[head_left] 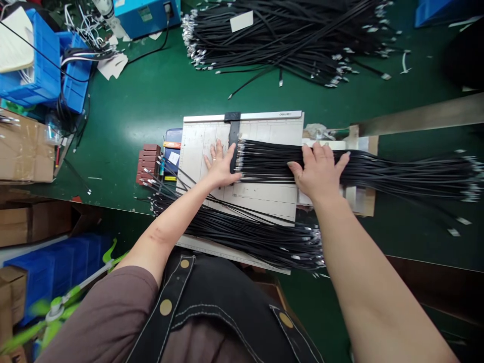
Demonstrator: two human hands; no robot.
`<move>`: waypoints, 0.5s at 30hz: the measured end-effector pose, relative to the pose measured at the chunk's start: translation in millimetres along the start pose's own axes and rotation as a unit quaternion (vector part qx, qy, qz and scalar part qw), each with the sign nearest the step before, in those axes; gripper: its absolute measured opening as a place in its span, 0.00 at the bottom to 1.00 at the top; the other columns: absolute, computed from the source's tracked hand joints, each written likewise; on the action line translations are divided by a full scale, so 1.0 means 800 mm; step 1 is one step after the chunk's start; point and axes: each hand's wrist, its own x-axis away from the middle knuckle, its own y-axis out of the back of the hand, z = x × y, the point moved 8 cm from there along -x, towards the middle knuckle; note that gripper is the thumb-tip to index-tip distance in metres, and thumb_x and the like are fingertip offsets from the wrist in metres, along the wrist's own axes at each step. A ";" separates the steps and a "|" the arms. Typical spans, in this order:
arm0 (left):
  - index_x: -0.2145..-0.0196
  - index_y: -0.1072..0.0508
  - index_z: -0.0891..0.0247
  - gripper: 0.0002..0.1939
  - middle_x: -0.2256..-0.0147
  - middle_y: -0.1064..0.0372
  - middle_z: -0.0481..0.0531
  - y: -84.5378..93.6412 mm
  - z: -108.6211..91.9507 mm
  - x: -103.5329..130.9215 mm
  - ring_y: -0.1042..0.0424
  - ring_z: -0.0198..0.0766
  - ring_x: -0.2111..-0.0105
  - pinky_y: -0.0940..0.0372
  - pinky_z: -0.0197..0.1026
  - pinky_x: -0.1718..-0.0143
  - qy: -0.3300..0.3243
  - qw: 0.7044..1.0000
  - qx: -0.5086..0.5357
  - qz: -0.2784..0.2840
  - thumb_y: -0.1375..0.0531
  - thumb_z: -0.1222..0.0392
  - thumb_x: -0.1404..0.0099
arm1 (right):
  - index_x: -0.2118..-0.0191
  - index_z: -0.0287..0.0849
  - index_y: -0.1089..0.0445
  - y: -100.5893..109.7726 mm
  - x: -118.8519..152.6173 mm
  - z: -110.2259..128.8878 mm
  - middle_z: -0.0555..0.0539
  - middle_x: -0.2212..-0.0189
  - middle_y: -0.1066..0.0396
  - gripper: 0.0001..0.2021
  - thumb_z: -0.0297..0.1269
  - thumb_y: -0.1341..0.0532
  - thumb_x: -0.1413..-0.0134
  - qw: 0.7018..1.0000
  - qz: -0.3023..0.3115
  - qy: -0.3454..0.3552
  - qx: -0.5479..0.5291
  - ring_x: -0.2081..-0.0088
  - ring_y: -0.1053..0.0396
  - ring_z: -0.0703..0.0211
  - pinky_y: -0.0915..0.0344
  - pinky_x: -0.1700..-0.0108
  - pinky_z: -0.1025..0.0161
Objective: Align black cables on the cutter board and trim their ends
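A flat row of black cables (270, 162) lies across the white ruled board (266, 201), its silver connector ends lined up against a black bar (233, 133). My left hand (220, 165) rests on the board at that bar with its fingers spread, the thumb by the connector ends. Over the right part of the row, my right hand (320, 169) lies flat with fingers apart, touching the cables. A second bundle of black cables (242, 232) lies loosely over the board's near edge, below both hands.
A big pile of black cables (283, 38) lies at the back. Blue bins (43, 60) and a blue box (145, 20) stand back left. Reddish-brown blocks (148, 162) sit left of the board. A metal strip (427, 115) runs right. A green fan (55, 312) is low left.
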 end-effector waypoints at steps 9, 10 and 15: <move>0.28 0.58 0.49 0.51 0.26 0.83 0.56 -0.001 0.014 0.000 0.82 0.57 0.28 0.76 0.67 0.33 0.009 0.999 -0.016 -0.035 0.34 0.52 0.40 | 0.32 0.31 0.43 0.000 0.000 -0.001 0.30 0.31 0.50 0.33 0.51 0.57 0.32 1.000 -0.009 -0.001 -0.018 0.31 0.54 0.36 0.64 0.33 0.27; 0.28 0.58 0.50 0.52 0.26 0.83 0.57 -0.001 0.010 0.002 0.82 0.58 0.28 0.76 0.67 0.33 0.005 0.999 -0.019 -0.033 0.34 0.52 0.40 | 0.32 0.31 0.44 0.001 0.000 0.001 0.30 0.31 0.50 0.33 0.51 0.57 0.32 1.000 -0.007 -0.001 -0.019 0.30 0.55 0.36 0.65 0.33 0.27; 0.28 0.60 0.47 0.56 0.26 0.84 0.53 -0.004 -0.017 -0.007 0.84 0.59 0.29 0.78 0.68 0.33 -0.005 0.999 -0.028 -0.020 0.31 0.52 0.44 | 0.32 0.34 0.44 0.006 0.002 0.004 0.30 0.31 0.49 0.32 0.50 0.57 0.32 1.000 -0.008 -0.005 -0.027 0.31 0.54 0.36 0.64 0.34 0.26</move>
